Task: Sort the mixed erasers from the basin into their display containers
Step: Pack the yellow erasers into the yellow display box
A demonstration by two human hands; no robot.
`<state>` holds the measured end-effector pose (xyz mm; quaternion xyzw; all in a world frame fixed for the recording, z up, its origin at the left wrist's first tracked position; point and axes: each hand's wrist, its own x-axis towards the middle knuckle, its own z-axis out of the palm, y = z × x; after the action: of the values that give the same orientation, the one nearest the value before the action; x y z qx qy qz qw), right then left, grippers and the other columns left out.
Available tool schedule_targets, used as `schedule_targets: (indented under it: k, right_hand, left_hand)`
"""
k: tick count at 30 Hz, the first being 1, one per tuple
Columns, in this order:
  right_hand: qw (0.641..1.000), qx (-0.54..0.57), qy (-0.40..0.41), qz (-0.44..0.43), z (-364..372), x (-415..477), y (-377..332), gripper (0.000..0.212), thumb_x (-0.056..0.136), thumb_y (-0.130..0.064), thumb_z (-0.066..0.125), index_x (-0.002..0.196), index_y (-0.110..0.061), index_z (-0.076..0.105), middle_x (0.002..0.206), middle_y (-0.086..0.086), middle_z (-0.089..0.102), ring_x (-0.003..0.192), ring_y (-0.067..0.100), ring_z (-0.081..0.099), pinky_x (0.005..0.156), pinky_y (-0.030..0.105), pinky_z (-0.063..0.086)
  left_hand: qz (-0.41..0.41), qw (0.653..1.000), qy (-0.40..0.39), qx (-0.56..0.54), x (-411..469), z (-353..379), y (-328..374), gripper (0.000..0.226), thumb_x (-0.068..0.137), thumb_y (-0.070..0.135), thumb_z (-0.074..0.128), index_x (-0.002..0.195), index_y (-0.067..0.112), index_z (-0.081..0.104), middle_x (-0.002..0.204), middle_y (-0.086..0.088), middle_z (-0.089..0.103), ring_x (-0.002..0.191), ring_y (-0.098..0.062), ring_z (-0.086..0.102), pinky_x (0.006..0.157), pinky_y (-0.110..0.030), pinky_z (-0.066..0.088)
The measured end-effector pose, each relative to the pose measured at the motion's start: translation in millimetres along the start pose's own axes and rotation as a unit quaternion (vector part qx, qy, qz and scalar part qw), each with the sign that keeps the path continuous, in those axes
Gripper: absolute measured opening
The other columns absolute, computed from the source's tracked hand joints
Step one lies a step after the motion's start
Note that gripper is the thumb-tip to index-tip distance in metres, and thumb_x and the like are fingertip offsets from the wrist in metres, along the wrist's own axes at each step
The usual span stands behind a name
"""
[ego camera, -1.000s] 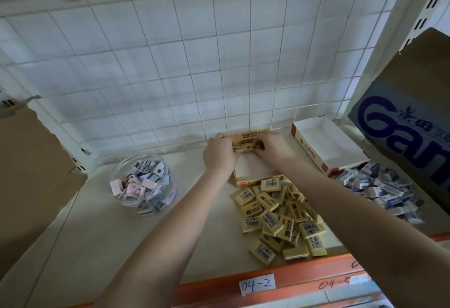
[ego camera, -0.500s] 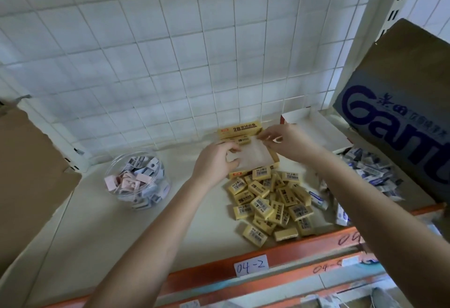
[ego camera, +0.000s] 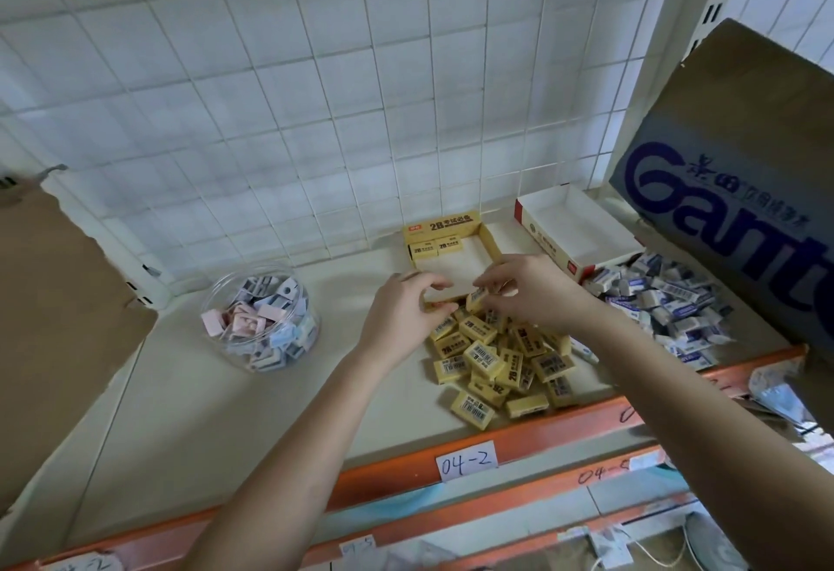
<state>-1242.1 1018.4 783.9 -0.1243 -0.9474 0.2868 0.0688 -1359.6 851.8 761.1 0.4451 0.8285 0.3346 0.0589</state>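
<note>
Yellow box sits open at the back of the shelf, against the tiled wall. Two boxed erasers stand in its back left corner. Yellow eraser pile lies loose just in front of the box, touching its front rim, spread toward the orange shelf edge.

Right hand at the front right corner of the box, fingertips pinching a single yellow eraser at the top of the pile. Left hand close beside it at the front left rim, thumb and forefinger curled toward each other; cannot tell if it holds anything. Hands near each other, not touching.

Right of the yellow box: red-and-white box, open, white inside. Blue-white eraser pile in front of it, partly under a tilted cardboard carton with blue lettering. Left, well apart: clear round jar with pink, blue and grey erasers. Brown cardboard at far left. Label "04-2" on the orange edge
</note>
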Motion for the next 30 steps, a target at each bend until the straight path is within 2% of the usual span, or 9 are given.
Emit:
schedule_targets:
  k: [2, 5, 9, 12, 17, 21, 24, 27, 30]
  right_hand:
    - [0.999, 0.033, 0.033, 0.017, -1, -1, -2, 0.024, 0.084, -0.025, 0.068, 0.107, -0.021, 0.070, 0.096, -0.011, 0.064, 0.077, -0.006, 0.056, 0.070, 0.001, 0.041]
    - [0.993, 0.085, 0.079, 0.037, -1, -2, -8, 0.023, 0.083, -0.029, 0.069, 0.105, -0.023, 0.070, 0.088, -0.012, 0.066, 0.077, -0.007, 0.058, 0.068, -0.003, 0.039]
    - [0.985, 0.130, 0.103, 0.040, 0, -4, -15, 0.017, 0.082, -0.035, 0.070, 0.095, -0.024, 0.067, 0.079, -0.013, 0.067, 0.070, -0.007, 0.061, 0.064, 0.004, 0.045]
    - [0.984, 0.134, 0.104, 0.053, -1, -6, -14, 0.010, 0.085, -0.034, 0.067, 0.087, -0.024, 0.066, 0.070, -0.010, 0.067, 0.060, -0.003, 0.063, 0.056, 0.008, 0.045]
    - [0.975, 0.179, 0.099, 0.092, 0, -6, -14, 0.014, 0.088, -0.030, 0.064, 0.087, -0.017, 0.069, 0.066, 0.000, 0.070, 0.057, 0.009, 0.067, 0.057, 0.016, 0.053]
    - [0.967, 0.213, 0.095, 0.104, 0, -4, -17, 0.010, 0.088, -0.025, 0.065, 0.088, -0.017, 0.070, 0.071, -0.003, 0.071, 0.061, 0.008, 0.068, 0.057, 0.016, 0.053]
    - [0.986, 0.148, 0.058, 0.049, -3, -6, -20, 0.017, 0.083, -0.026, 0.070, 0.100, -0.027, 0.068, 0.093, -0.020, 0.063, 0.081, -0.002, 0.061, 0.067, 0.008, 0.045]
    - [0.996, 0.082, 0.046, -0.008, -1, -2, -21, 0.028, 0.080, -0.014, 0.071, 0.107, -0.019, 0.068, 0.106, -0.012, 0.058, 0.090, 0.003, 0.056, 0.081, 0.009, 0.046]
    - [0.998, 0.025, 0.056, -0.020, 1, 8, -20, 0.028, 0.081, -0.013, 0.070, 0.109, -0.016, 0.067, 0.106, -0.006, 0.059, 0.088, 0.004, 0.052, 0.083, 0.017, 0.045]
  left_hand:
    - [0.020, 0.999, -0.017, -0.023, -3, -1, 5, 0.036, 0.080, 0.030, 0.073, 0.115, 0.023, 0.064, 0.110, 0.011, 0.062, 0.099, -0.003, 0.050, 0.085, -0.016, 0.038]
    - [0.030, 0.998, -0.020, -0.044, -6, 4, 13, 0.039, 0.079, 0.028, 0.075, 0.115, 0.017, 0.064, 0.110, 0.006, 0.064, 0.094, -0.004, 0.057, 0.080, -0.006, 0.041]
    - [0.023, 0.997, 0.017, -0.066, -6, 6, 20, 0.033, 0.079, 0.020, 0.075, 0.110, 0.011, 0.068, 0.101, 0.000, 0.070, 0.087, -0.005, 0.062, 0.075, -0.001, 0.042]
    - [0.007, 0.996, 0.024, -0.091, -7, 4, 22, 0.039, 0.081, 0.020, 0.074, 0.118, 0.014, 0.064, 0.096, 0.004, 0.066, 0.085, -0.001, 0.059, 0.077, 0.002, 0.040]
    - [0.018, 0.994, 0.010, -0.111, -8, 0, 21, 0.037, 0.079, 0.020, 0.075, 0.115, 0.019, 0.064, 0.094, 0.005, 0.066, 0.080, 0.006, 0.058, 0.077, 0.000, 0.042]
    - [0.009, 0.994, 0.031, -0.105, -9, 0, 21, 0.034, 0.078, 0.018, 0.077, 0.110, 0.017, 0.067, 0.086, 0.012, 0.061, 0.073, 0.015, 0.056, 0.070, 0.001, 0.041]
    - [-0.002, 0.996, 0.038, -0.085, -6, -1, 17, 0.034, 0.079, 0.024, 0.075, 0.112, 0.021, 0.067, 0.090, 0.011, 0.063, 0.077, 0.003, 0.060, 0.072, -0.005, 0.045]
    - [-0.012, 0.997, 0.030, -0.072, -1, -1, 11, 0.034, 0.079, 0.029, 0.075, 0.112, 0.024, 0.067, 0.097, 0.007, 0.069, 0.088, -0.006, 0.063, 0.078, -0.021, 0.051]
    - [-0.011, 0.998, 0.027, -0.059, 5, 1, 6, 0.037, 0.079, 0.030, 0.074, 0.115, 0.024, 0.066, 0.103, 0.007, 0.069, 0.096, -0.004, 0.061, 0.082, -0.021, 0.049]
